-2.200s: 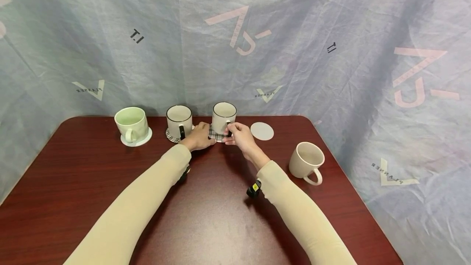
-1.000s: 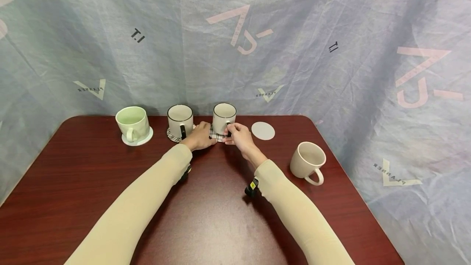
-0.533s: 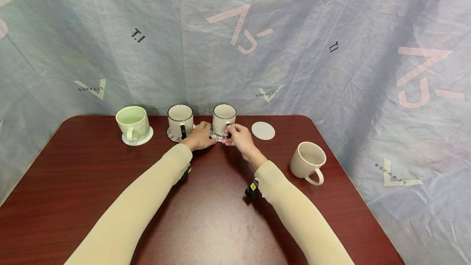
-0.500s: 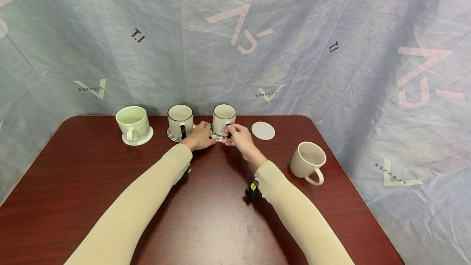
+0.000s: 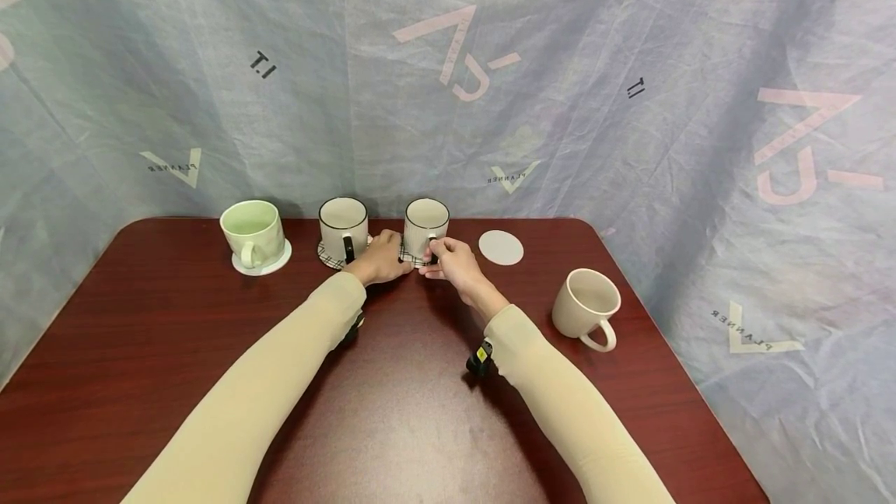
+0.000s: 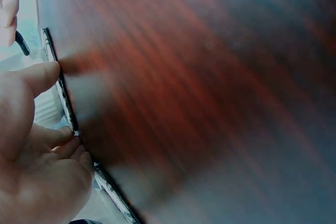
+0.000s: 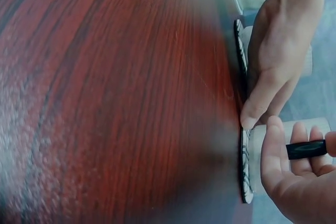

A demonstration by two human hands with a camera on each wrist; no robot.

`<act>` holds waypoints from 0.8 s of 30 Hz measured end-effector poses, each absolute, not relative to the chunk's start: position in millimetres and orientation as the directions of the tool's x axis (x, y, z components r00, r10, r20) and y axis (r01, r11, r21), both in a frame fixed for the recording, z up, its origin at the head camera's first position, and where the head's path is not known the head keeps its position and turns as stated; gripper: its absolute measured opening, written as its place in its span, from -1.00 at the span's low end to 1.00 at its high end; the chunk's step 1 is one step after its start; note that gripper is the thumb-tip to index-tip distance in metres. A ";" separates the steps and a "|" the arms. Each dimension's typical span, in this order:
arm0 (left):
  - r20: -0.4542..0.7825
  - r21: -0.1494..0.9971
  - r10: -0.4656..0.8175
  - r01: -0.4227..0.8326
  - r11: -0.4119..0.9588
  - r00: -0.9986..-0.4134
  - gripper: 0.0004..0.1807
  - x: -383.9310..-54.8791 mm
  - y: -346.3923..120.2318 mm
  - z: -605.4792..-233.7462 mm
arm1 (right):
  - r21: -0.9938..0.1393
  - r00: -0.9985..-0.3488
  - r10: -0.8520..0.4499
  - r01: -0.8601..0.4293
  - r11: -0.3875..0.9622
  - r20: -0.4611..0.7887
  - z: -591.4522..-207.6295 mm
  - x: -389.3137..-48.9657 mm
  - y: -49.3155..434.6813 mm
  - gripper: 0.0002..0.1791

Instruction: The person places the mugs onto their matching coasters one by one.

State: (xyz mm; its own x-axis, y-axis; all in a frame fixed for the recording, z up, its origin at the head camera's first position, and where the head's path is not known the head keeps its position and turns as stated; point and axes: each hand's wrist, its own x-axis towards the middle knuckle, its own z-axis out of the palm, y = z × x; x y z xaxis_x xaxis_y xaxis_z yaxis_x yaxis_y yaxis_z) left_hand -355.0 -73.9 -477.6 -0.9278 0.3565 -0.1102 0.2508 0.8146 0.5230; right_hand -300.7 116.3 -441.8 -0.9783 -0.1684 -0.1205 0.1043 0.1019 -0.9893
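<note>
In the head view my right hand [image 5: 458, 267] pinches the black handle of a white ribbed mug [image 5: 418, 233] with a dark rim. This mug stands upright on a round black-and-white plaid coaster [image 7: 246, 169], its base right at the coaster's top. My left hand [image 5: 381, 259] holds that coaster by its edge. The left wrist view shows the thumb and fingers at two spots along the coaster's rim. Just left of this hand is a similar white mug [image 5: 337, 232] with a black handle, on another plaid coaster [image 5: 325, 257], partly hidden by the hand.
A pale green mug [image 5: 260, 243] sits on a white coaster [image 5: 281, 261] at the far left. Right of my hands lies a bare white round coaster [image 5: 501, 248]. A cream mug [image 5: 574, 313] stands on the red-brown table [image 5: 420, 411] at right. A printed grey curtain [image 5: 350, 84] hangs behind.
The mug in my right hand has come down slightly onto the plaid coaster, and the right hand has lowered with it. The left hand stays in place at the coaster.
</note>
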 end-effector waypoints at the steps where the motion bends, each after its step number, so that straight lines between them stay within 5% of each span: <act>1: -0.110 0.521 0.355 0.250 0.816 -0.928 -0.10 -353.9 -73.8 -476.6 | -0.989 -0.978 -0.170 0.107 0.103 -0.123 -441.8 -300.9 116.4 -0.64; 24: -0.129 0.507 0.345 0.237 0.829 -0.930 -0.11 -343.3 -72.2 -463.7 | -0.984 -0.968 -0.203 0.120 0.134 -0.146 -440.2 -301.6 119.9 -0.65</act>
State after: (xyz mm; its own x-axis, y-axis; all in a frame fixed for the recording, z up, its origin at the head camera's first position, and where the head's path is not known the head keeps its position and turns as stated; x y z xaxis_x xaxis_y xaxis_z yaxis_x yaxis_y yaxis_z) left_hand -343.3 -72.2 -463.7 -0.9298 0.3449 -0.1289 0.2371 0.8287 0.5070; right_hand -301.6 119.9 -440.2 -0.9683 -0.2026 -0.1458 0.1200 0.1345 -0.9836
